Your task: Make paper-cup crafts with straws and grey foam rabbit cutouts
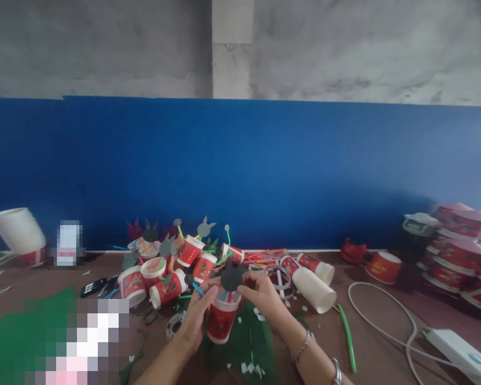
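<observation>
My left hand (195, 316) grips the side of a red paper cup (222, 322) that stands upright on a dark green sheet (248, 342). My right hand (260, 295) pinches a dark grey cut-out shape (231, 277) sitting above the cup's rim, with coloured straws under it. Just behind lies a heap of similar red cups (172, 267) with straws and grey or pink cut-outs stuck in them.
White cups (315, 289) lie on their sides to the right. A green straw (348, 337), a white cable (388, 315) and a power strip (460, 353) are at right. Stacked red bowls (460, 251) stand far right, a white tub (18, 232) far left, a tape roll (174, 325) near my left wrist.
</observation>
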Motion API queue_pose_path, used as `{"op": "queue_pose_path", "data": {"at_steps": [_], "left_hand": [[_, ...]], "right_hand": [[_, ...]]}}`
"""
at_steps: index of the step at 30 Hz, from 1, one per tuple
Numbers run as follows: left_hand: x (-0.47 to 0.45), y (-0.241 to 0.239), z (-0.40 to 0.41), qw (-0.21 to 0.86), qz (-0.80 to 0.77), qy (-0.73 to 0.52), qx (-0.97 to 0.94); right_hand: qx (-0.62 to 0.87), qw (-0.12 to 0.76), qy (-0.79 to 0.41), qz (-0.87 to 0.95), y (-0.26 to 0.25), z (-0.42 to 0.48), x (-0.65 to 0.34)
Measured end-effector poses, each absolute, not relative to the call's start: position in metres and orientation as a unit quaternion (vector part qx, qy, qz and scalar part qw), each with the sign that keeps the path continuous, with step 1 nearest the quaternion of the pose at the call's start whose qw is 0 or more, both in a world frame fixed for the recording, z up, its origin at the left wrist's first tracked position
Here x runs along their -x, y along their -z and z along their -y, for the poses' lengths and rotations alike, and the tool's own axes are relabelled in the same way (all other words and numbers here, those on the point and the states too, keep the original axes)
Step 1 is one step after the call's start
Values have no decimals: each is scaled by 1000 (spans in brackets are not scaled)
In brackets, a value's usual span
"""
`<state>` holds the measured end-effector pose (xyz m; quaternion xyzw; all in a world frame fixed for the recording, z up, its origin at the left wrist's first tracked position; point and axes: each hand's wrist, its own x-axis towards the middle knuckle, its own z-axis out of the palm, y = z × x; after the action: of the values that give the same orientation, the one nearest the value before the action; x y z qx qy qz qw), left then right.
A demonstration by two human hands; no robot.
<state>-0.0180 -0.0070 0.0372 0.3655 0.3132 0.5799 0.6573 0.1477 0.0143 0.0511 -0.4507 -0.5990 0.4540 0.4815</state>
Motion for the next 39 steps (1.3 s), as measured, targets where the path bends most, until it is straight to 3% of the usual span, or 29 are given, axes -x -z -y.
{"op": "queue_pose_path", "data": {"at_steps": [9, 16, 20, 27, 29, 32, 39], "left_hand": [[14, -17, -1, 617, -367, -622, -312], [9, -19, 1, 624, -385, -655, -181], [13, -19, -3, 602, -414, -664, -161], [14, -15, -3, 599, -415, -656, -198], [15, -14, -4, 601, -408, -658, -198], [17, -13, -5, 596, -396, -667, -210], [17, -18, -3, 571, -400, -668, -261]], "right_hand": [[495, 486, -379, 613, -48, -5, -134], [471, 524, -456, 543, -39, -4, -127], [472, 549, -443, 529, -31, -9, -129], [535, 467, -386, 589, -36, -26, -157], [584, 429, -298, 621, -44, -32, -176], [684, 293, -121, 657, -56, -34, -209], [773, 190, -66, 601, -54, -28, -241]]}}
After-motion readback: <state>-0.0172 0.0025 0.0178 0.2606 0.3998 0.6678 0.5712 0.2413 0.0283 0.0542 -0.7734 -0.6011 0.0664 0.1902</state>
